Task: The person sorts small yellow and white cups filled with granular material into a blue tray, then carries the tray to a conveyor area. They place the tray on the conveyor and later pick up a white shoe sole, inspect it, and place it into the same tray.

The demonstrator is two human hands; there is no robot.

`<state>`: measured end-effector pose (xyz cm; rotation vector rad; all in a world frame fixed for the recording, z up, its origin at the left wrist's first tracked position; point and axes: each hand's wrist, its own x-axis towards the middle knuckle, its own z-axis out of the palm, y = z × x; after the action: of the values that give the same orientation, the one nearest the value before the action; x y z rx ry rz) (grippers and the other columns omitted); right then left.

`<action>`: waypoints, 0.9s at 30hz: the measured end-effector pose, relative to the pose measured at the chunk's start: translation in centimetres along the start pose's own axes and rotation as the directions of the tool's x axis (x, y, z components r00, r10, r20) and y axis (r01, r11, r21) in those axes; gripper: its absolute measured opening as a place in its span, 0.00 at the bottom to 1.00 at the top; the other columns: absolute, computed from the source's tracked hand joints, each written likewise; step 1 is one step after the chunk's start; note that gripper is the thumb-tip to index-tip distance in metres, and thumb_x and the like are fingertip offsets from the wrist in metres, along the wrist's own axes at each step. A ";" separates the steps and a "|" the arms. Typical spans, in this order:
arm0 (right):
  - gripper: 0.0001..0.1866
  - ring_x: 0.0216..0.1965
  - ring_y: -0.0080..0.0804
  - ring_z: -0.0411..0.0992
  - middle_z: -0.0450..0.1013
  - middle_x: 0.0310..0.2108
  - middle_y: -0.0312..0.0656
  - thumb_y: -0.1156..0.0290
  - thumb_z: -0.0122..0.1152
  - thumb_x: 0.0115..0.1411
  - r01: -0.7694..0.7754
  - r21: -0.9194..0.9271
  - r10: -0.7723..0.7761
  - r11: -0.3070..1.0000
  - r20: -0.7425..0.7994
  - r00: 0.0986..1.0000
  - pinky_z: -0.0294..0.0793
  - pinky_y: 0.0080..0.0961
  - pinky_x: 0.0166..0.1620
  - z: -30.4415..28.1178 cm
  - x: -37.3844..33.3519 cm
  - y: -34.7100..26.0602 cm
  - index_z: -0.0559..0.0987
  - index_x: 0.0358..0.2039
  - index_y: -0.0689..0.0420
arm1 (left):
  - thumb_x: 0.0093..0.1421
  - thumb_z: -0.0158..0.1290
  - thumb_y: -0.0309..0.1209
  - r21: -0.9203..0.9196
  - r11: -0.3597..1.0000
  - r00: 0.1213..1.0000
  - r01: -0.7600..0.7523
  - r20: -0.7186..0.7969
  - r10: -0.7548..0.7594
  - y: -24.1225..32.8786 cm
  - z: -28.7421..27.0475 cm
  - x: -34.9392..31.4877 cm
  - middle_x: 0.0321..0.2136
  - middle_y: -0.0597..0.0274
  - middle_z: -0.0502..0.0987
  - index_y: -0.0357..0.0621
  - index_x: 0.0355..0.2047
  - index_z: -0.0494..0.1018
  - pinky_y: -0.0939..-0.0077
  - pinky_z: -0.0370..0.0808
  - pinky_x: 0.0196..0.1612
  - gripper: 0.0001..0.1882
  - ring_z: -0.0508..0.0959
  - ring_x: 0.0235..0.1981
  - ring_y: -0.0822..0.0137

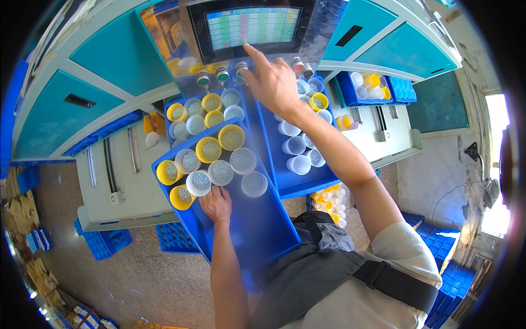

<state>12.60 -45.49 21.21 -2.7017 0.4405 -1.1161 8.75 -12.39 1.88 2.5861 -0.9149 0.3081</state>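
Pointing up at a lit touchscreen (pixel 253 26) with the right hand (pixel 271 82), index finger straight at the lower edge of the display, thumb set apart, grip loose around nothing; impossible to tell whether pressing. Stretching the bare right arm across the right edge of the right-hand blue tray (pixel 307 187). Reaching the left hand (pixel 217 205) into the front blue tray (pixel 257 222), forearm rising over its near-left edge, fingers bent close together just beside a white cup (pixel 198 183); impossible to tell whether closed on it. Gathered toward the far end of that tray, yellow cups (pixel 209 149) and more white ones, most with small greyish pieces inside; standing near its right edge, a pale cup (pixel 255 185). Tilted in view, overlapping the near edge of the rear-left tray (pixel 249 107), similarly filled with cups. Mounted below the screen, a row of round buttons (pixel 222 74); flanking it, teal panels (pixel 118 52) above pale worktops (pixel 139 178) fitted with metal rails (pixel 109 170). Spread beneath, a speckled floor (pixel 148 279). Heaped under the right-hand tray's near edge, yellow and white cups (pixel 331 204); stacked at far right, blue crates (pixel 452 277) near a bright opening (pixel 496 164).
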 end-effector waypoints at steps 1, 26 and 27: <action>0.29 0.17 0.42 0.72 0.75 0.14 0.41 0.63 0.67 0.61 -0.006 0.009 0.006 1.000 -0.011 1.000 0.75 0.32 0.36 -0.1 -0.1 0.1 0.73 0.61 0.57 | 0.59 0.59 0.33 -0.002 1.000 1.000 -0.003 0.006 0.003 0.0 0.0 -0.1 0.30 0.50 0.74 0.43 0.28 0.72 0.51 0.72 0.41 0.09 0.76 0.37 0.45; 0.29 0.21 0.47 0.73 0.77 0.18 0.44 0.64 0.67 0.62 -0.179 0.026 0.179 0.983 0.002 0.984 0.74 0.38 0.32 -2.6 -1.4 3.0 0.71 0.62 0.59 | 0.62 0.56 0.34 0.023 1.000 0.999 0.000 0.043 -0.001 0.0 0.0 -0.3 0.33 0.51 0.75 0.42 0.31 0.74 0.52 0.71 0.42 0.09 0.76 0.40 0.47; 0.30 0.20 0.47 0.73 0.77 0.18 0.44 0.64 0.67 0.62 -0.178 0.026 0.178 0.984 -0.002 0.984 0.74 0.38 0.32 -2.5 -1.4 3.1 0.71 0.62 0.59 | 0.62 0.56 0.34 0.025 1.000 0.999 0.006 0.051 -0.007 0.0 0.0 -0.3 0.33 0.51 0.75 0.42 0.32 0.74 0.52 0.71 0.42 0.09 0.76 0.40 0.47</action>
<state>9.23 -48.02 21.21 -2.5786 0.6494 -1.0710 8.53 -12.27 1.77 2.6299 -0.9256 0.2543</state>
